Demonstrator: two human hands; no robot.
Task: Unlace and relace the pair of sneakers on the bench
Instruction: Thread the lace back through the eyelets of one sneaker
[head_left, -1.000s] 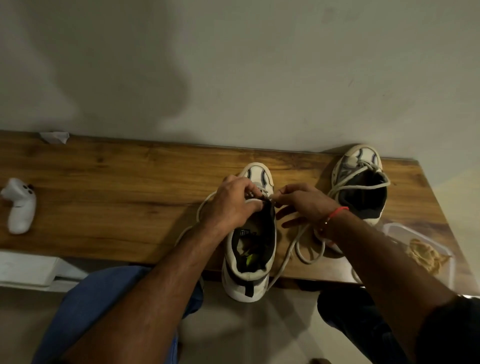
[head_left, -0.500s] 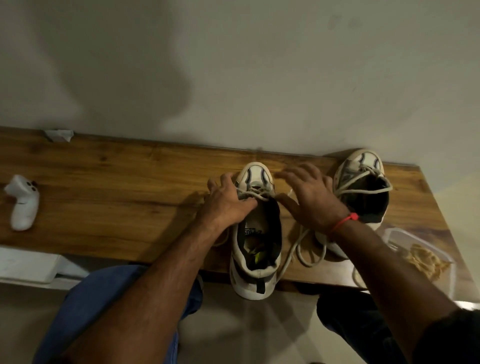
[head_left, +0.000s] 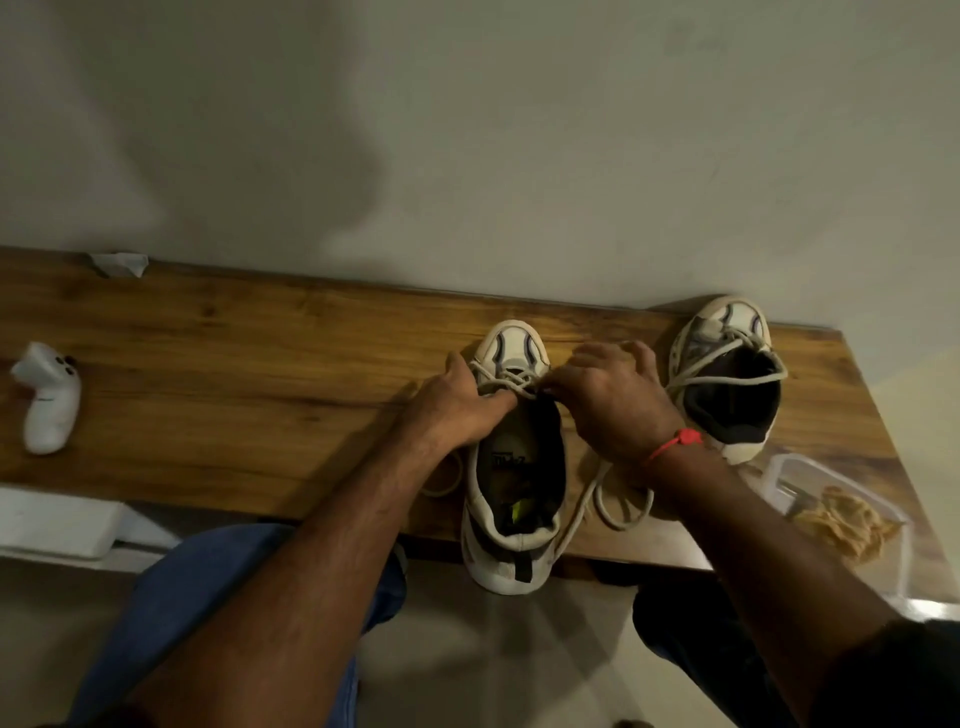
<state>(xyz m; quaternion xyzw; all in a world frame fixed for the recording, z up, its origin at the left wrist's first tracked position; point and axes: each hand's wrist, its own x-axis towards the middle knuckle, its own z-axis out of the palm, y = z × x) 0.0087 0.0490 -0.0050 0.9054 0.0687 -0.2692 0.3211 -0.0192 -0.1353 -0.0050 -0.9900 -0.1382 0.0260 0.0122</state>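
My left fingers (head_left: 498, 400) and right fingers (head_left: 563, 382) both pinch the lace (head_left: 511, 379) over the near sneaker (head_left: 511, 467); its long axis runs from me to the wall, toe farthest, on the tabletop (head_left: 234, 374).

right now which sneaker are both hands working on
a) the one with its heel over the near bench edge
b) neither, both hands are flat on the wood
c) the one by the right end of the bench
a: the left hand and right hand meet at the laces of the middle sneaker, whose heel overhangs the bench edge; the other sneaker stands untouched.
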